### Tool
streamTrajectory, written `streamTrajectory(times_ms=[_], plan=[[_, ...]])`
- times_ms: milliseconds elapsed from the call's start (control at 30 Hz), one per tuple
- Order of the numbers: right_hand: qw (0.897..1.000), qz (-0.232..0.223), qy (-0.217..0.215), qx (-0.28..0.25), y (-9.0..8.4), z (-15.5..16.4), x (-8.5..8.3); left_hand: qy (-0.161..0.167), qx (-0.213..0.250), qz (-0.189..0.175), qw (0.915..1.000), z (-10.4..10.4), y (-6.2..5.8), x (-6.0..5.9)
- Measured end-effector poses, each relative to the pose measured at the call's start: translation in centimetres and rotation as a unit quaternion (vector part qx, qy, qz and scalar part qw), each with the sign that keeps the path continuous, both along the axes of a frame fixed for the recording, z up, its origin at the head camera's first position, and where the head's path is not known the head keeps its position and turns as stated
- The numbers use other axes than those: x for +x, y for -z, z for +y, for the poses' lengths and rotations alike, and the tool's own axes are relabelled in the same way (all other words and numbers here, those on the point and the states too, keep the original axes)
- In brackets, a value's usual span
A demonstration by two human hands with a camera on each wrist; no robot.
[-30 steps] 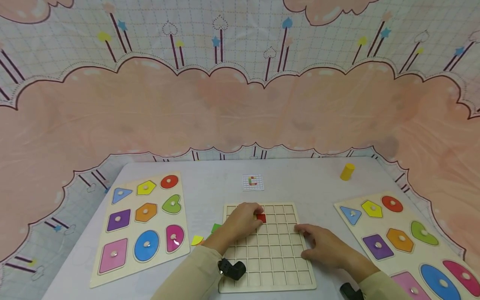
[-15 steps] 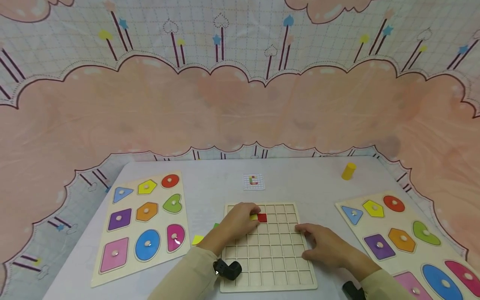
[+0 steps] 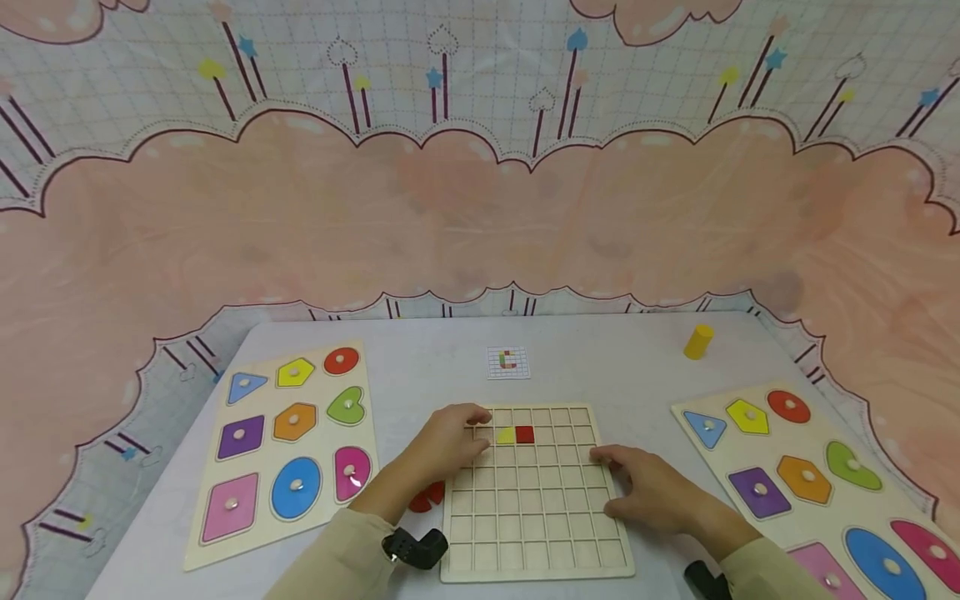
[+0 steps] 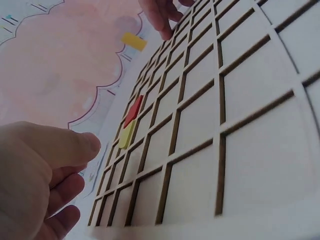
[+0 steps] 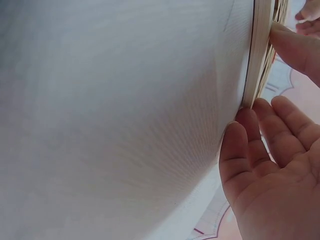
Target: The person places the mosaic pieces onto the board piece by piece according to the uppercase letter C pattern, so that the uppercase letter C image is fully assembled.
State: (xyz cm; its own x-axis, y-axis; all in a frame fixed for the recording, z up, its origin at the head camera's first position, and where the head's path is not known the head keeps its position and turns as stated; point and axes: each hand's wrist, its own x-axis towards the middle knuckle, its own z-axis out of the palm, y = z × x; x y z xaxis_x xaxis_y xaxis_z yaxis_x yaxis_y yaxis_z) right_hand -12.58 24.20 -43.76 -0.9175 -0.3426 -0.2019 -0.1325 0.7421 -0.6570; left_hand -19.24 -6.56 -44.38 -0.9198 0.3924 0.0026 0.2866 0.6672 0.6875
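Wooden and pale, the grid board [image 3: 536, 492] lies flat at the near middle of the counter [image 3: 600, 367], its square cells mostly bare. Two tiles sit side by side in its second row — a yellow tile [image 3: 506, 435] and, touching it on the right, a red tile [image 3: 525, 434]; the left wrist view shows them [image 4: 126, 134] [image 4: 133, 111] lying flat in neighbouring cells.

The left hand [image 3: 446, 442] rests over the board's far left corner, fingers loosely curled and grasping nothing, its fingertips just beside the yellow tile but apart from it. The right hand [image 3: 648, 492] lies relaxed against the board's right edge; in the right wrist view its fingers [image 5: 250, 132] touch the side of the board [image 5: 260, 50] with the thumb on the top rim — a light steadying touch, no clench.

A red piece [image 3: 427, 497] peeks out on the counter just left of the board, partly hidden by the left forearm. A small pattern card [image 3: 507, 363] lies beyond the board, and a yellow cylinder [image 3: 698, 342] stands well apart to the far right. Two shape puzzle boards flank the scene, one on the left [image 3: 285, 450] and one on the right [image 3: 817, 483].
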Motion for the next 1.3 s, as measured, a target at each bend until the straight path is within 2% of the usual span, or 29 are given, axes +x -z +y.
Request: streamTrajectory(times_ms=[167,567,900,1100,1300], plan=[[1.0,0.002,0.006,0.0,-0.1,0.1,0.0,-0.024,0.004,-0.008,0.9997,-1.4,-0.8,1.1],[1.0,0.013,0.015,-0.008,0.1,0.1,-0.1,-0.056,-0.046,0.008,0.9974,-5.3,-1.1,3.2],[0.999,0.003,0.035,-0.013,-0.1,-0.1,-0.3,-0.054,-0.056,-0.003,0.997,-7.3,-1.0,4.4],[0.999,0.006,0.035,-0.018,0.0,-0.1,-0.3,-0.056,-0.061,-0.013,0.9965,-7.6,-0.7,4.6],[0.999,0.006,0.038,-0.024,0.1,0.0,-0.2,-0.047,-0.058,-0.008,0.9972,-7.8,-0.4,4.7]])
